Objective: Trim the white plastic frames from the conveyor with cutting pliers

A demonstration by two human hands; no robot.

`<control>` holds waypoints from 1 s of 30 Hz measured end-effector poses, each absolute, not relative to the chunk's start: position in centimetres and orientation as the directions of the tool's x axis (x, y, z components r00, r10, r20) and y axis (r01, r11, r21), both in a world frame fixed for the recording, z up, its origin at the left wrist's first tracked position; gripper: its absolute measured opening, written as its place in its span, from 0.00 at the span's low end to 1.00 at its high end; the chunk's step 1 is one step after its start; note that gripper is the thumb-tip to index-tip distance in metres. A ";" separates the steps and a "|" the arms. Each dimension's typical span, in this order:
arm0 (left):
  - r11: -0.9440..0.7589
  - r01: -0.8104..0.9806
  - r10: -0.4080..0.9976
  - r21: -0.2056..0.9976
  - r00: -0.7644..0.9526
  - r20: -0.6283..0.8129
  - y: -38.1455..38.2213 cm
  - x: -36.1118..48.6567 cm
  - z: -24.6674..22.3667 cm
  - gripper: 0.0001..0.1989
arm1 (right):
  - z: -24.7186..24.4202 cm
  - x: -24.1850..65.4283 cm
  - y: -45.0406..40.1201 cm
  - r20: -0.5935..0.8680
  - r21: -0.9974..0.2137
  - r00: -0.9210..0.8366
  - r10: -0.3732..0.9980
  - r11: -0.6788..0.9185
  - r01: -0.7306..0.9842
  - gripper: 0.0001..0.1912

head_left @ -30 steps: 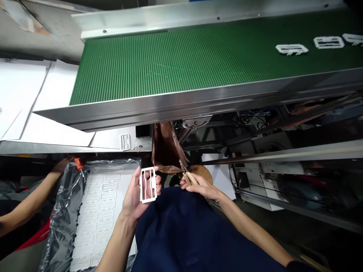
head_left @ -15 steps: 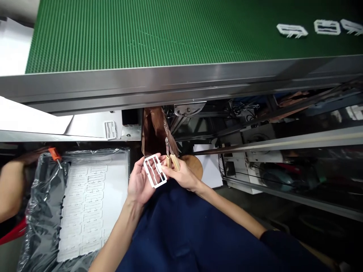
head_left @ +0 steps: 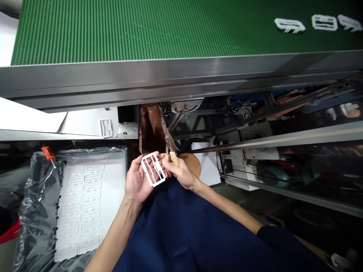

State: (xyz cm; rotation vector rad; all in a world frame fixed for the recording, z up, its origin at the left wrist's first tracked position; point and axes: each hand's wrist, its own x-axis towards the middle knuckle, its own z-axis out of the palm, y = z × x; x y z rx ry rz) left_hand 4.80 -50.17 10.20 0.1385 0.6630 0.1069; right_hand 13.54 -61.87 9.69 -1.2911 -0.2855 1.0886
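My left hand (head_left: 137,181) holds a white plastic frame with slots (head_left: 146,174), gripped at its edge and lying over the fingers. Close beside it, my right hand (head_left: 183,173) is closed around nippers with beige handles (head_left: 175,159). Their metal jaws (head_left: 167,141) point up, away from the frame. Behind the jaws hangs an open brown plastic bag (head_left: 149,126). To the left, a tray lined with black plastic (head_left: 39,196) carries rows of similar white parts (head_left: 90,204).
A green ribbed conveyor belt (head_left: 141,30) with a metal side rail (head_left: 176,81) runs across the top, carrying white frames (head_left: 324,22) at right. One white frame (head_left: 105,127) lies on the ledge. An orange-handled tool (head_left: 48,153) sits on the tray's corner. A round stool (head_left: 193,165) is behind my right hand.
My right hand has drawn slightly back from the white frame, with the nippers still in it. Another person's arm at the far left has left the view. The whole view has shifted a little.
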 end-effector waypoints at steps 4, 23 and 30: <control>0.984 -0.056 0.151 0.168 0.764 -0.627 -50.3 4.9 10.2 0.22 | 9.9 13.6 -61.9 -0.395 -0.863 0.491 0.776 -0.130 -0.488 0.16; 0.966 -0.079 0.226 0.247 0.723 -0.652 -50.7 4.8 11.0 0.20 | 9.7 13.9 -62.2 -0.368 -0.878 0.461 0.808 -0.140 -0.457 0.13; 0.942 -0.091 0.276 0.324 0.759 -0.590 -50.9 5.0 11.1 0.19 | 10.4 14.3 -62.3 -0.306 -0.941 0.492 0.815 -0.181 -0.286 0.12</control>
